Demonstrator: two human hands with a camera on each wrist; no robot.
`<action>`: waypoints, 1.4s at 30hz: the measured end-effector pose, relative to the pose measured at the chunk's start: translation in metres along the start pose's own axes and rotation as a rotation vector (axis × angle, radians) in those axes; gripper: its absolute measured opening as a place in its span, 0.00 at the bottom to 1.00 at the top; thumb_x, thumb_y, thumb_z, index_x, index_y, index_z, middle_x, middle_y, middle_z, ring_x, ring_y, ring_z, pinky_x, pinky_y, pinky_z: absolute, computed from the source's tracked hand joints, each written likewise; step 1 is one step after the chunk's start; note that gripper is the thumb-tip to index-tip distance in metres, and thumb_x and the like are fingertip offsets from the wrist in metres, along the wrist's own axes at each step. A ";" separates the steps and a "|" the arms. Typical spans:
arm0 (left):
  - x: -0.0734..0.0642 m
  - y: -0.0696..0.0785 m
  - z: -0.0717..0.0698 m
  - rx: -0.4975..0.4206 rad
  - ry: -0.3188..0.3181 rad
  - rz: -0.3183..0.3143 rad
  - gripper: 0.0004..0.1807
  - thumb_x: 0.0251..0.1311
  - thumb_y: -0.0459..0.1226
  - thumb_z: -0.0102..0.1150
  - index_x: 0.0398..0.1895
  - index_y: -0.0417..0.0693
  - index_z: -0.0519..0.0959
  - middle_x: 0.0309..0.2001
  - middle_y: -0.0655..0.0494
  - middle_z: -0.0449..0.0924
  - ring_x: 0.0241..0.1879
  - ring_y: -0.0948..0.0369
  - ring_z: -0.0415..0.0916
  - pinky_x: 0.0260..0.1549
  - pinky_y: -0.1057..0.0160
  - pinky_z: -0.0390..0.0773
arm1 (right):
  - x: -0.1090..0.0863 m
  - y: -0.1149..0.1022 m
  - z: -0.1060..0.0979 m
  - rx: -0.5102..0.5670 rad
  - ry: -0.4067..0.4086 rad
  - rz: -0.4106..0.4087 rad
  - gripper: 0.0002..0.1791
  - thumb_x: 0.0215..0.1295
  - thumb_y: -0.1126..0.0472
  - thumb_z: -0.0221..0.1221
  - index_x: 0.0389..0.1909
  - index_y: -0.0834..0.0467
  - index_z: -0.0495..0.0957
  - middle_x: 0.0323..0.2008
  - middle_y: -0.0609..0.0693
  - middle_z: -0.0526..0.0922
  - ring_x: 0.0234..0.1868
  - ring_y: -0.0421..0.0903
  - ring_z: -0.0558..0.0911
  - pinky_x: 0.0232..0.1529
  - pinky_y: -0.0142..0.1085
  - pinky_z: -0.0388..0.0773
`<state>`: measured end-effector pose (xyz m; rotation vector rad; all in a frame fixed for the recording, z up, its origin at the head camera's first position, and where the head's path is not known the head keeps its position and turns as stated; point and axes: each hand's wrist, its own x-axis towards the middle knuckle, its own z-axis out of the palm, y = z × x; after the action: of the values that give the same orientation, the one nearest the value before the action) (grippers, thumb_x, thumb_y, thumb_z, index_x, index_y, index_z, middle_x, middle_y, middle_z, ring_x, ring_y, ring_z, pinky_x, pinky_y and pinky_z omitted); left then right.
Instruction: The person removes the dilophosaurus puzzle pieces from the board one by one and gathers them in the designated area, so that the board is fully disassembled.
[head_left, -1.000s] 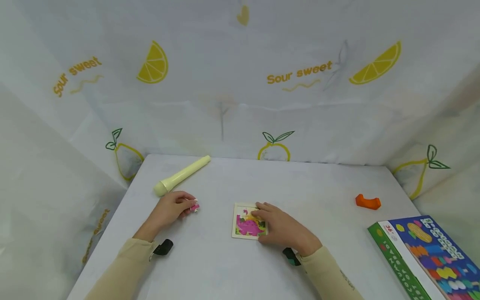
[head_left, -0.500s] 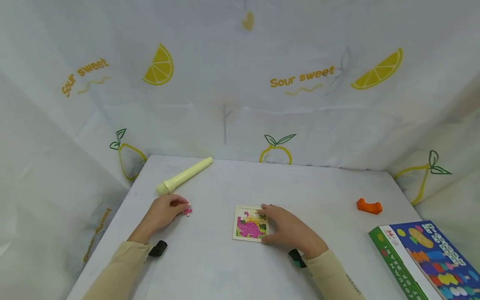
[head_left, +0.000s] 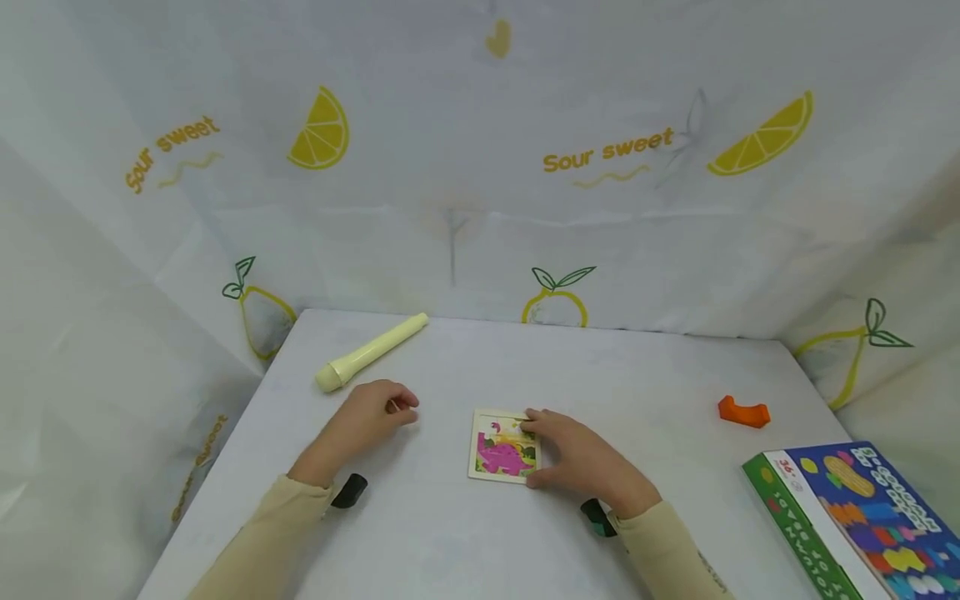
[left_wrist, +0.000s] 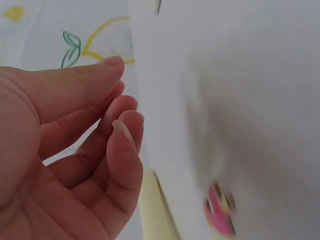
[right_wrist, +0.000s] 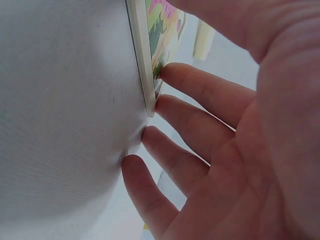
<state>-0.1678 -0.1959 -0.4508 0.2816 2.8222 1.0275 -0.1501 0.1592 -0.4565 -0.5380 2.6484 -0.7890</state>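
Observation:
A square jigsaw puzzle (head_left: 504,457) with a pink dinosaur picture and a pale frame lies flat mid-table. My right hand (head_left: 581,462) rests at its right side. In the right wrist view one fingertip touches the picture and another the frame's edge; the fingers are spread and fairly straight. Left of the puzzle, my left hand (head_left: 367,421) hovers with loosely curled fingers and nothing visible between them. A pink puzzle piece (left_wrist: 218,215) shows blurred against the white surface in the left wrist view, apart from the fingers. The head view does not show that piece.
A pale yellow toy microphone (head_left: 371,352) lies behind my left hand. Toward the right is an orange curved block (head_left: 743,412), with a blue and green toy box (head_left: 862,517) at the near right corner. White printed cloth hangs behind the table (head_left: 622,375).
My left hand has let go of the pink puzzle piece and shifted to the right. The right hand stays at the puzzle's right edge. The view has tilted slightly.

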 end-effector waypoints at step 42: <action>0.056 0.088 0.090 0.272 -0.154 0.253 0.13 0.64 0.45 0.78 0.46 0.51 0.89 0.41 0.56 0.80 0.42 0.60 0.73 0.46 0.62 0.79 | 0.001 0.004 0.002 -0.017 0.022 -0.023 0.44 0.55 0.52 0.83 0.72 0.59 0.78 0.80 0.54 0.72 0.84 0.59 0.66 0.80 0.56 0.66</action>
<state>-0.1947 -0.0614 -0.4648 0.7283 2.8291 0.6230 -0.1517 0.1609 -0.4606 -0.5682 2.6755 -0.7836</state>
